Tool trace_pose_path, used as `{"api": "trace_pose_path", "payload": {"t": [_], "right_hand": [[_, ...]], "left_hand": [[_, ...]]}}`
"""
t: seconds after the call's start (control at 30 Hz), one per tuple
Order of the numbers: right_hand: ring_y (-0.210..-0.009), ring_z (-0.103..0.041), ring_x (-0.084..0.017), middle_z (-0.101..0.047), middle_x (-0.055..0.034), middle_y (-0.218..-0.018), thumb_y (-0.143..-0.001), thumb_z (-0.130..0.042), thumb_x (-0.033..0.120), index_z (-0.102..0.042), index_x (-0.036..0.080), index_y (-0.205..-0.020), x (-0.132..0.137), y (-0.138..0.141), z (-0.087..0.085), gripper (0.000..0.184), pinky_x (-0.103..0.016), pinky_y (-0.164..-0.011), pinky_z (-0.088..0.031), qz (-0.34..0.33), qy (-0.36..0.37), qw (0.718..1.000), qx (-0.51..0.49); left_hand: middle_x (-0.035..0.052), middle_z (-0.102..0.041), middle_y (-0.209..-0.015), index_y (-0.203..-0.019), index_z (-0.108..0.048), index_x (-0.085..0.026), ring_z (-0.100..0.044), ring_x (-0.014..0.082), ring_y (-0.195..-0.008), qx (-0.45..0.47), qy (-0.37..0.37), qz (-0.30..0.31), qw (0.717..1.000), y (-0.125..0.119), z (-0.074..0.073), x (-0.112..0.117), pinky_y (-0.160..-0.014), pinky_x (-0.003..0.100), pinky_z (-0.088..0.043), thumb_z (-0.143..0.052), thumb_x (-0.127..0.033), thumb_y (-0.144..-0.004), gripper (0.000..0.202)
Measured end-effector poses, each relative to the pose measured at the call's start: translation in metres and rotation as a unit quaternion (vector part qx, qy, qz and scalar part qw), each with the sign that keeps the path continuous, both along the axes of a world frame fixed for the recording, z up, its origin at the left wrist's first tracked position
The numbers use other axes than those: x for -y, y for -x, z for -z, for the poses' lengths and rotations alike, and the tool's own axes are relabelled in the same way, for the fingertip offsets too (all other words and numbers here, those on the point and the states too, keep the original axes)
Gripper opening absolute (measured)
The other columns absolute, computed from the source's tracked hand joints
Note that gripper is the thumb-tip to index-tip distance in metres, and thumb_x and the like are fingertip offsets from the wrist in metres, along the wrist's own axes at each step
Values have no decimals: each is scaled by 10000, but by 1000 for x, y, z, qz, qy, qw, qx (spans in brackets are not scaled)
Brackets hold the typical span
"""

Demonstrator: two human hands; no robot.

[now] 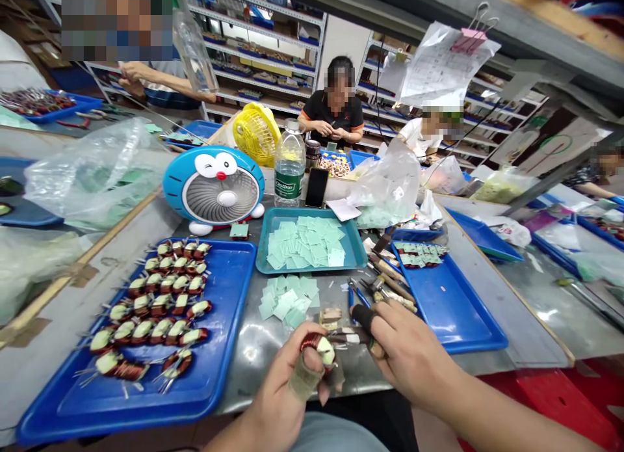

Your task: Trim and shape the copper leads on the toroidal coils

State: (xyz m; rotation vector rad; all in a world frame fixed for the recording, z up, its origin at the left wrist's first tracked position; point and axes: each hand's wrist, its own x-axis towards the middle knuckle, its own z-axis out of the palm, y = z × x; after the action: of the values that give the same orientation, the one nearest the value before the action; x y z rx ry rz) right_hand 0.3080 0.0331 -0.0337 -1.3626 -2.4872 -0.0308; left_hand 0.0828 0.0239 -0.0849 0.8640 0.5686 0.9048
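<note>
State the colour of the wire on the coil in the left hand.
The wire is reddish-brown; the head view shows it best.

Copper-wound coil, perhaps tilted; tool alongside

Coils sit in the left tray, cards in the middle tray

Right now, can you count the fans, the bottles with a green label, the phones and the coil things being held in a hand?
Fans: 2, a blue fan and a yellow fan
Green-label bottle: 1
Black phone: 1
Coil held in the left hand: 1
Total: 5
</note>
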Motion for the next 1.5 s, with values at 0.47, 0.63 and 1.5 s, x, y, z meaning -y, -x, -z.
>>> {"api": "trace_pose_path", "payload": {"t": [0.47, 0.63, 1.5], "right_hand": [[-1058, -533, -291, -577, -151, -1215, -877, -526, 49, -554, 164, -1288, 1, 12, 7, 428, -447, -876, -489, -13, 39, 999, -9], [-1117, -537, -304, -598, -147, -1216, -871, -560, 72, -550, 180, -1342, -10, 1, 1, 484, -478, -933, -498, -76, 14, 997, 20], [-798, -475, -248, -639, -107, -960, -885, -544, 125, -641, 187, -908, -8, -26, -16, 118, -377, -679, -407, -120, -67, 986, 92]], "left_hand": [[31, -621, -747, -1020, -607, -157, -594, 74, -568, 117, 97, 51, 987, 24, -2, 1, -473, 130, -411, -632, -624, -855, 496], [10, -591, -630, -951, -646, -135, -600, 80, -501, 175, 178, 73, 966, 20, -4, 4, -434, 130, -373, -631, -606, -870, 479], [12, -557, -853, -1022, -570, -170, -549, 54, -629, 51, 132, 83, 986, 8, -7, 6, -545, 160, -430, -694, -625, -808, 518]]}}
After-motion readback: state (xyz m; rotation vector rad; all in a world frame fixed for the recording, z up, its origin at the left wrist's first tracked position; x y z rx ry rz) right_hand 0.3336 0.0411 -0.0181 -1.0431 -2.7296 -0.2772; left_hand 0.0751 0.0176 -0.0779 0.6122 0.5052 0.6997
